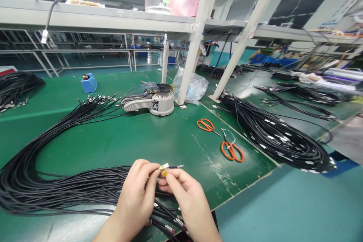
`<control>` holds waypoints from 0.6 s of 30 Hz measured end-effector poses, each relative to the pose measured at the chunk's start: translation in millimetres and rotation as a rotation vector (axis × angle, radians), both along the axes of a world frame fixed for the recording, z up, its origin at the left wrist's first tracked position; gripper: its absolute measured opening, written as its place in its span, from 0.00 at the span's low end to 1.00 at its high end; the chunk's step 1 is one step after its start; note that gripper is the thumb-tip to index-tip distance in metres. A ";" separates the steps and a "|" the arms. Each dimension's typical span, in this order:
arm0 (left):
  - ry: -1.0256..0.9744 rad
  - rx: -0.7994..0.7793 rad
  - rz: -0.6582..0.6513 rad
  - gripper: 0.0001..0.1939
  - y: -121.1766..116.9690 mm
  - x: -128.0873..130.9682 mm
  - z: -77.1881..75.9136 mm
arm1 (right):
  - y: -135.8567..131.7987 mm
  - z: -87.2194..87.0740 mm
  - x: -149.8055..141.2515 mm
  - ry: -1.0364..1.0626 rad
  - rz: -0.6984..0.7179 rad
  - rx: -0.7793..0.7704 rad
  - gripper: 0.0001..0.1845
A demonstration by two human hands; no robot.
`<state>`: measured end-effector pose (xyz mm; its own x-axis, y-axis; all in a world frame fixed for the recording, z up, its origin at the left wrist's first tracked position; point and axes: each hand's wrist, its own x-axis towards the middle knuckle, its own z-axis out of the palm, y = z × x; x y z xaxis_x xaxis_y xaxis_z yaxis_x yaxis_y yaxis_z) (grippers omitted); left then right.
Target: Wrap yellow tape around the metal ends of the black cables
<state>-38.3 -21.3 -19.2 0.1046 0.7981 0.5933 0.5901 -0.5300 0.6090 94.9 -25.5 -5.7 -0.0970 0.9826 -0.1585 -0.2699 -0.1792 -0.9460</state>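
Observation:
At the front of the green table, my left hand (136, 193) is closed in a pinch on a black cable (173, 166), near its end. A white and yellowish wrap shows at the fingertips, and the thin metal tip points right. Close beside it, my right hand (188, 196) pinches a small piece of amber tape (164, 173) between thumb and forefinger, touching or nearly touching the cable. Beneath both hands runs a thick bundle of black cables (85, 185), curving round to the left. Several metal connector ends (170, 228) poke out below my wrists.
A grey tape dispenser (161, 104) stands behind the hands, near a white post (195, 38). Two orange-handled scissors (206, 124) lie to the right. Another cable coil (278, 136) reaches over the table's right edge. A blue holder (89, 84) sits back left, under a shelf (99, 19).

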 end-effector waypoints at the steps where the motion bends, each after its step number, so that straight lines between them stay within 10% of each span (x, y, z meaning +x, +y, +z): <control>1: -0.004 -0.005 -0.005 0.08 -0.4 0.1 0.5 | -2.2 -1.1 0.1 0.057 -0.005 -0.028 0.14; 8: 0.047 0.074 0.075 0.09 -1.4 1.2 -6.3 | -14.5 -9.6 2.5 0.409 -0.033 -0.219 0.20; 18: 0.071 0.127 0.133 0.08 -1.7 2.4 -8.6 | -1.0 -1.8 -11.2 -0.036 -0.074 0.011 0.19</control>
